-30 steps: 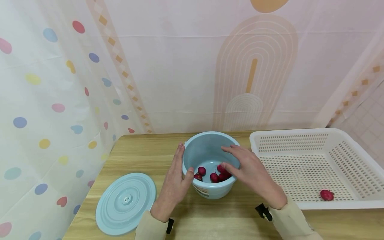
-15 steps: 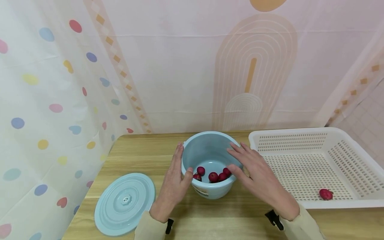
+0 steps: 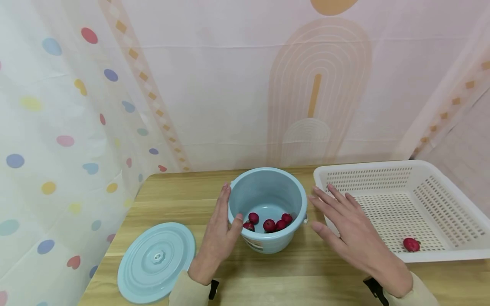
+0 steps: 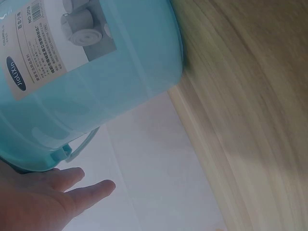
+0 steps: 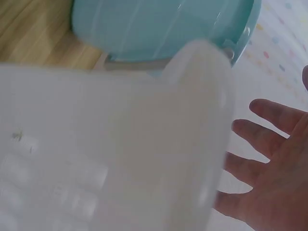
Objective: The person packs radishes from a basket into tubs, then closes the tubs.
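Note:
A light blue plastic bucket (image 3: 276,244) stands upright on the wooden table, with several small red radishes (image 3: 269,225) at its bottom. My left hand (image 3: 218,238) lies along the bucket's left side, fingers straight, thumb at the front rim. In the left wrist view its fingers stick out past the rim beside the handle joint. To the right of the bucket, my right hand (image 3: 354,231) hovers apart from it with fingers spread and nothing held. It is over the left end of a white plastic basket (image 3: 440,255), where one radish (image 3: 411,244) lies near the front.
On the table (image 3: 183,187) at the left lies a round light blue lid (image 3: 158,256). The basket takes up the right side. A patterned curtain (image 3: 214,106) hangs behind the table, and a dotted one (image 3: 69,178) along the left.
My right hand has moved right, from over the bucket's right rim to the basket's left end, holding nothing visible. The left hand stays at the bucket's side. The view has shifted slightly.

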A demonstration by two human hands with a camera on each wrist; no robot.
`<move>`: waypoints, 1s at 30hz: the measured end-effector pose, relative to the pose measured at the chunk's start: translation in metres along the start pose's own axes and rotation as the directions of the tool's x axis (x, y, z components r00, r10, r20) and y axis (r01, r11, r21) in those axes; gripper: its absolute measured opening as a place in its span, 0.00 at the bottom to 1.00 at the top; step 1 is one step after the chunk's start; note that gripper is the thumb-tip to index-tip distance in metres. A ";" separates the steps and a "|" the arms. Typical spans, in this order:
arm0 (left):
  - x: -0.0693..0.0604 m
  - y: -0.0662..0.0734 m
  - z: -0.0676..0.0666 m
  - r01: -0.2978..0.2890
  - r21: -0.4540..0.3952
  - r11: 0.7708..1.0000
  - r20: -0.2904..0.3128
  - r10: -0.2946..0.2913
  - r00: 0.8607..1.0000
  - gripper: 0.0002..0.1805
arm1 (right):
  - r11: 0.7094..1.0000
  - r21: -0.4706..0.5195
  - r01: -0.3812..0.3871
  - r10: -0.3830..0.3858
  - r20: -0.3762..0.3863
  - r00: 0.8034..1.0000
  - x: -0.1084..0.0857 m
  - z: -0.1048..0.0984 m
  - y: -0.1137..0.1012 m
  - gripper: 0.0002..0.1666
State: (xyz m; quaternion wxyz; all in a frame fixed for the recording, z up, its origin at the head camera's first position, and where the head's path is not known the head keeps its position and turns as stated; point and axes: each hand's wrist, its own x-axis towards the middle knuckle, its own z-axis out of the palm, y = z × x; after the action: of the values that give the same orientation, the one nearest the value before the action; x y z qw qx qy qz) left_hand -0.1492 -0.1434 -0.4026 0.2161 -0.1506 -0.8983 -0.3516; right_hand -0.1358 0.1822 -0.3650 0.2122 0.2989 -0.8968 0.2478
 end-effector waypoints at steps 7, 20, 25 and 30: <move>0.001 -0.001 0.001 -0.017 -0.001 1.000 -0.004 0.017 1.000 0.41 | 0.999 -0.053 0.001 -0.001 -0.005 1.000 -0.018 -0.012 0.017 0.32; 0.001 -0.002 -0.001 0.012 0.003 1.000 0.006 -0.012 1.000 0.41 | 0.995 -0.100 0.006 -0.013 -0.064 0.998 -0.042 -0.025 0.059 0.31; 0.001 -0.003 -0.002 0.010 0.004 1.000 0.000 -0.010 1.000 0.40 | 0.995 -0.099 0.010 -0.016 -0.064 0.998 -0.048 -0.030 0.076 0.31; 0.001 -0.005 -0.001 -0.013 0.001 1.000 -0.015 0.013 1.000 0.41 | 0.994 -0.108 -0.009 0.002 -0.065 0.998 -0.054 -0.036 0.091 0.30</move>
State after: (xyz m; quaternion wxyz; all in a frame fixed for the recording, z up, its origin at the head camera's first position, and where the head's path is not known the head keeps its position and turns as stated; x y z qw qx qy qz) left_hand -0.1516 -0.1481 -0.4042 0.2251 -0.1538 -0.8959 -0.3507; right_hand -0.1464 0.2902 -0.3939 0.2562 0.2762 -0.9024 0.2090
